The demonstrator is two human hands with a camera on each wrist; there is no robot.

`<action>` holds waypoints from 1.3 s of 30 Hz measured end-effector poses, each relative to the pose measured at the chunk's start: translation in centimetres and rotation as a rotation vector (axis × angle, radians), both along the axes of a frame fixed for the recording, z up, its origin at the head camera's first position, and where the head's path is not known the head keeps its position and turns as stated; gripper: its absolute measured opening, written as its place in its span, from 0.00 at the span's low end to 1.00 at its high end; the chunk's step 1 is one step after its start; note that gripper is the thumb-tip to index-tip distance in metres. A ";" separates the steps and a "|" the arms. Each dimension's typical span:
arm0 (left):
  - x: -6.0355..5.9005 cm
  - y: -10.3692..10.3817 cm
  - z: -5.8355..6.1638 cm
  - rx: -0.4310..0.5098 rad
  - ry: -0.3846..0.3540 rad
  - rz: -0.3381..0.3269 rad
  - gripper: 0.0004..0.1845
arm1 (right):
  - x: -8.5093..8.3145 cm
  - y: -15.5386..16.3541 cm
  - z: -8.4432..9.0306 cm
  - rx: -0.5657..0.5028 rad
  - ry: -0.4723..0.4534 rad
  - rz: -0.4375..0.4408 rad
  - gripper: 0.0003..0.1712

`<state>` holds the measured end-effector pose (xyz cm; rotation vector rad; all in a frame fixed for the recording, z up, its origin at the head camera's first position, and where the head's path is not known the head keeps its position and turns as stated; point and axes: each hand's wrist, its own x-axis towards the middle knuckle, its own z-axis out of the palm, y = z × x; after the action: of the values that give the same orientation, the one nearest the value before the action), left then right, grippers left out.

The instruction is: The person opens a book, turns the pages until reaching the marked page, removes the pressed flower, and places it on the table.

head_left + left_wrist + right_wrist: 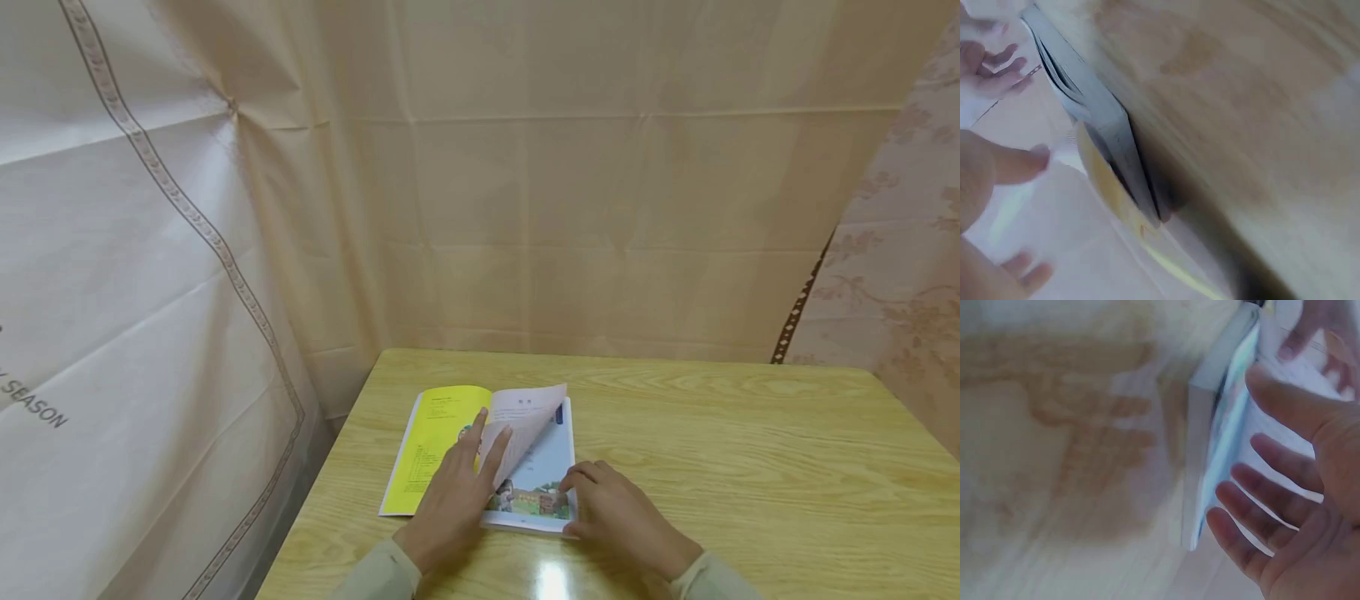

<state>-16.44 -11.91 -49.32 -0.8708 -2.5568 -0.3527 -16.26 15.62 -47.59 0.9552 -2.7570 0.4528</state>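
From my seat at the controls, the far left of the head view is a draped cream sheet (150, 275) with a patterned border, hanging beside the wooden table (750, 450). The book (480, 454) lies open near the table's left front corner, its yellow left-hand page (431, 442) lying flat and exposed.

My left hand (457, 492) rests on the book's middle, fingers straight and loose, grasping nothing; its fingertips touch a lifted page (525, 421) that arches over from the right side, curled mid-turn. The left wrist view is blurred but shows the book's edge (1110, 137) and straight fingers.

To the right, my right hand (611, 508) sits at the book's lower right corner, fingers bent down onto the illustrated right-hand page (543, 487). Whether they pinch the edge or merely press, I cannot tell; the right wrist view shows the fingers (1260, 506) spread and relaxed beside the page stack.

I judge the page turn about halfway: the leaf is raised and bowed, not yet laid flat on the yellow side.
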 end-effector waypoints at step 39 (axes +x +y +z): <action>0.1 0.0 -0.6 -0.168 -0.093 -0.019 0.20 | 0.3 -0.2 1.0 -0.139 -0.028 -0.094 0.09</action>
<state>-16.36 -11.86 -49.95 -0.9596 -2.6961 -0.1893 -15.97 15.46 -46.56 0.7887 -2.7384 0.6372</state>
